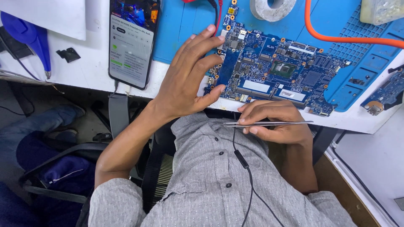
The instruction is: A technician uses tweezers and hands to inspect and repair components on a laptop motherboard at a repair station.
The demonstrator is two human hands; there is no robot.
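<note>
A blue laptop circuit board (277,71) lies on a blue work mat (336,25) at the table's near edge. My left hand (189,80) rests on the board's left end, fingers spread, thumb on its front edge and fingertips on its top corner. My right hand (273,124) hovers just below the table edge, in front of my grey shirt, pinching thin metal tweezers (269,123) that lie level, tips pointing right.
A smartphone (132,42) with a lit screen lies left of the mat. An orange cable (336,38) crosses the mat. A grey ring (272,8), a second small board (387,94) at right, a blue-handled tool (29,35) at far left. An earphone wire (244,164) hangs down my shirt.
</note>
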